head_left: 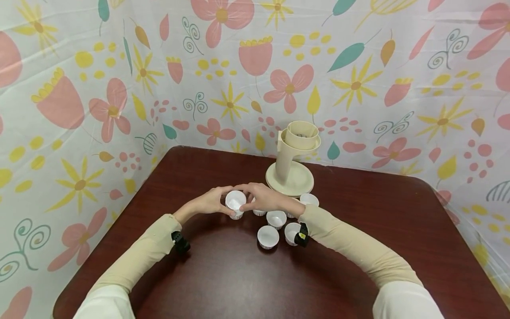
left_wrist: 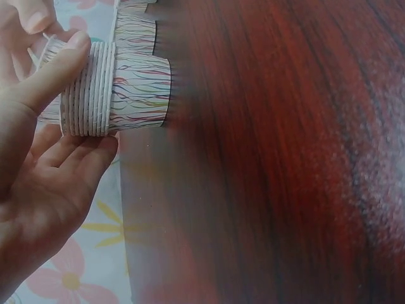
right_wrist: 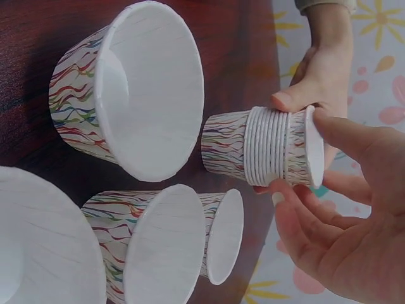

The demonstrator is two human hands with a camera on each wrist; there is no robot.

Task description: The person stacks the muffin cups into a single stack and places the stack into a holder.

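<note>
A nested stack of white paper baking cups (right_wrist: 267, 145) with colourful wavy lines stands upright on the table. My left hand (head_left: 210, 202) grips it from the left, thumb on one side and fingers round the other. At its mouth, the top cup (right_wrist: 297, 147) sits raised above the closely packed rims. My right hand (head_left: 264, 197) pinches that cup by its rim, other fingertips resting near the stack's rims. Single cups stand mouth up to the right, among them a front cup (head_left: 268, 237), a middle cup (head_left: 276, 219) and a large-looking near cup (right_wrist: 158, 88) in the right wrist view.
Behind the cups is a cream stand (head_left: 283, 164) with a round base and a cream container (head_left: 301, 136) in its top ring. Another paper cup (head_left: 309, 199) stands beside its base. A flowered cloth (head_left: 223, 66) hangs round the dark wooden table (head_left: 223, 274).
</note>
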